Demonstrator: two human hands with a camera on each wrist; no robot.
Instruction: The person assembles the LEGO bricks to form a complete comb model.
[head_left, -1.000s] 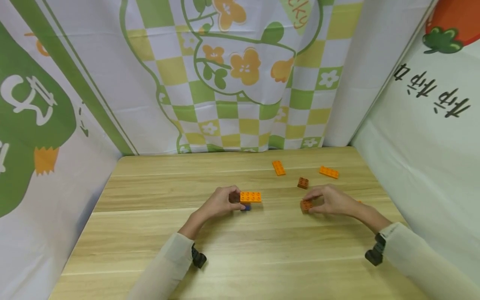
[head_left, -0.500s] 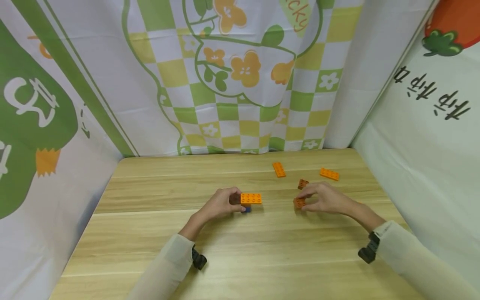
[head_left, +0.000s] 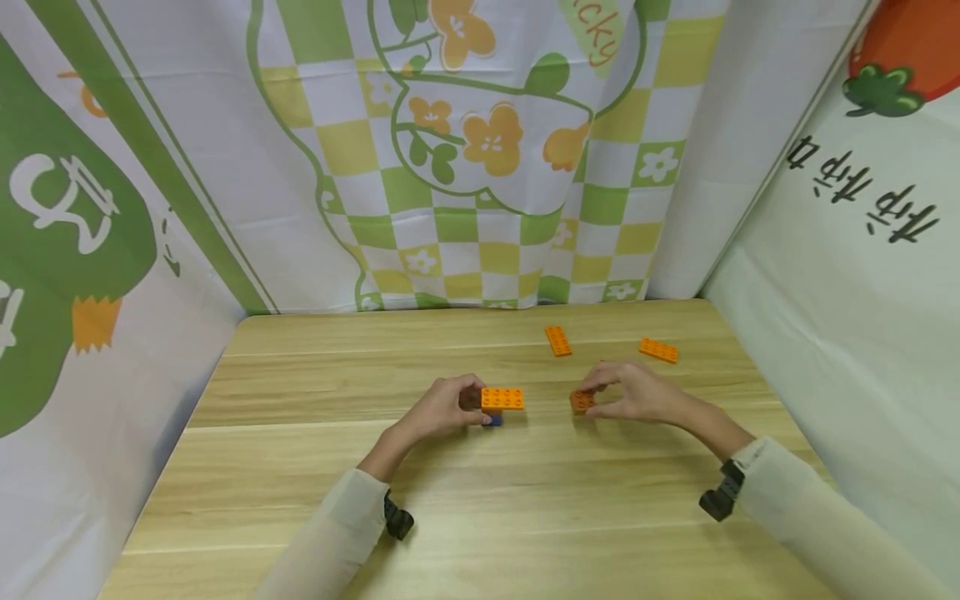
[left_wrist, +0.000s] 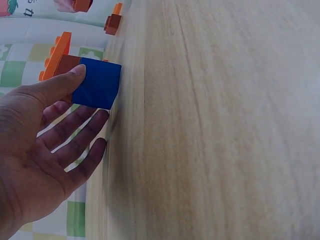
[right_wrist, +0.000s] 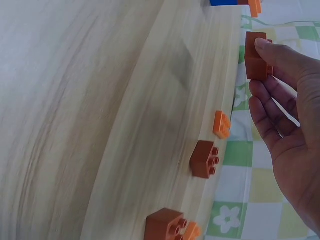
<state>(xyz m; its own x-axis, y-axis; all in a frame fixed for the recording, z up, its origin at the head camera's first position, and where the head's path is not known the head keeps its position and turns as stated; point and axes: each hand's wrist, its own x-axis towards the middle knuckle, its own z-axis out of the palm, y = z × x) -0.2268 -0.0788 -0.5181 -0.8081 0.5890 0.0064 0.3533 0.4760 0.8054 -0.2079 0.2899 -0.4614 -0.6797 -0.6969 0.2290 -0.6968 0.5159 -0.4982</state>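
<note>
In the head view my left hand (head_left: pixel 442 406) holds a small stack of toy building bricks. Its top is an orange studded plate (head_left: pixel 502 398), below which come a brown brick (left_wrist: pixel 67 64) and a blue brick (left_wrist: pixel 99 84). The left wrist view has the thumb pressing across the brown and blue sides; whether the stack touches the table cannot be told. To the right, my right hand (head_left: pixel 637 393) pinches a reddish-brown brick (head_left: pixel 581 402) between thumb and fingers, its studs facing up. A gap separates that brick from the stack.
Two orange plates (head_left: pixel 558 340) lie toward the back of the wooden table (head_left: pixel 300 375), one farther right. The right wrist view also has loose brown bricks (right_wrist: pixel 202 159) on the table. Printed cloth (head_left: pixel 480 208) hangs behind and at both sides.
My right hand has moved left and slightly away from me with the brown brick, closer to the stack. The left hand and its stack have stayed almost still.
</note>
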